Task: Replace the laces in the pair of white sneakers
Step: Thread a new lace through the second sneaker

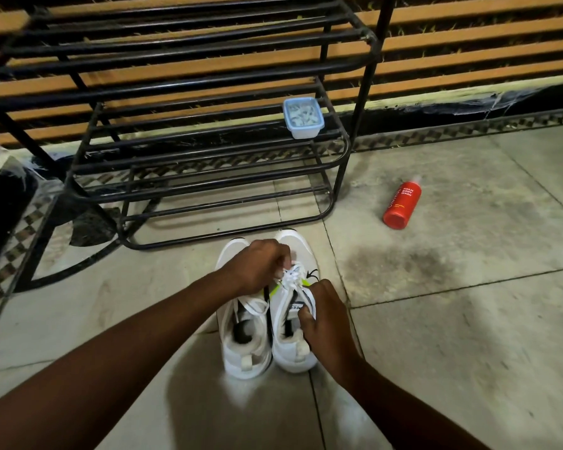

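Two white sneakers [244,362], side by side on the floor [468,336] near its far edge, before a black rack [182,151]: left hand [257,267] pinching the white laces [293,278] of the right-hand sneaker [294,358], right hand [326,316] gripping that sneaker's side; red bottle [402,203] lying well apart.

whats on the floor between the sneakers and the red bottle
Nothing: in the head view only bare floor lies between the sneakers and the red bottle.
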Action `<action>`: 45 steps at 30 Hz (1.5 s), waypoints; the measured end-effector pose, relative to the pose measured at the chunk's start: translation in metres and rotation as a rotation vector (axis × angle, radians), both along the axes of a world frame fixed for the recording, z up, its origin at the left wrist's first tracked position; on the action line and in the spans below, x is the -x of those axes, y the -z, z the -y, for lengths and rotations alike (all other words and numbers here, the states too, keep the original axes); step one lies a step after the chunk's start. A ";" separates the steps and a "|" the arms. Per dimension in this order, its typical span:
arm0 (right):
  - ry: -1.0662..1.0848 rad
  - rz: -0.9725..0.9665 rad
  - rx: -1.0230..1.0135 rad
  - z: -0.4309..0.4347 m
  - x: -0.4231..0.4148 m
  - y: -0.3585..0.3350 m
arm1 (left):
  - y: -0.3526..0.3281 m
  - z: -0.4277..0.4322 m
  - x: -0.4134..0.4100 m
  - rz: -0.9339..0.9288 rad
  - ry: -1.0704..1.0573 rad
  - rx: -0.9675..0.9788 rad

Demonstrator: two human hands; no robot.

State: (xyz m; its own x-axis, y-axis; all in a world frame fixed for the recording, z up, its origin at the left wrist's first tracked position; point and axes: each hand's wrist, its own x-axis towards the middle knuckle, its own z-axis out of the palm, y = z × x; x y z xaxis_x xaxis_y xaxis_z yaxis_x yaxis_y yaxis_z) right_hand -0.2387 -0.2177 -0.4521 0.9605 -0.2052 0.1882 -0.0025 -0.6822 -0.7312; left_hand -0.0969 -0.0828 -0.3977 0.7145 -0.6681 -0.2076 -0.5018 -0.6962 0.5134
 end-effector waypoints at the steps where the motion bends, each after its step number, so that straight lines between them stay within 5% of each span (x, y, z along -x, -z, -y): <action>1: -0.002 0.002 0.003 0.000 0.000 0.000 | 0.002 0.000 0.001 0.030 0.016 -0.031; 24: -0.004 -0.007 -0.063 0.000 -0.001 0.008 | 0.002 0.033 -0.003 0.067 0.147 -0.305; 35: 0.020 -0.008 -0.042 -0.001 -0.001 0.007 | 0.001 0.009 0.000 -0.010 -0.155 0.012; 45: 0.045 0.011 -0.027 -0.003 0.000 0.008 | 0.004 0.001 0.018 0.026 -0.003 0.088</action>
State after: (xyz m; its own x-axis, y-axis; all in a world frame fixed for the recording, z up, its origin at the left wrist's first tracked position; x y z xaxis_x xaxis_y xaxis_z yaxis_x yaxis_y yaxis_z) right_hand -0.2390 -0.2152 -0.4605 0.9481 -0.2533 0.1921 -0.0249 -0.6615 -0.7496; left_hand -0.1149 -0.0841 -0.4022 0.7209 -0.6808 -0.1292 -0.5138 -0.6503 0.5596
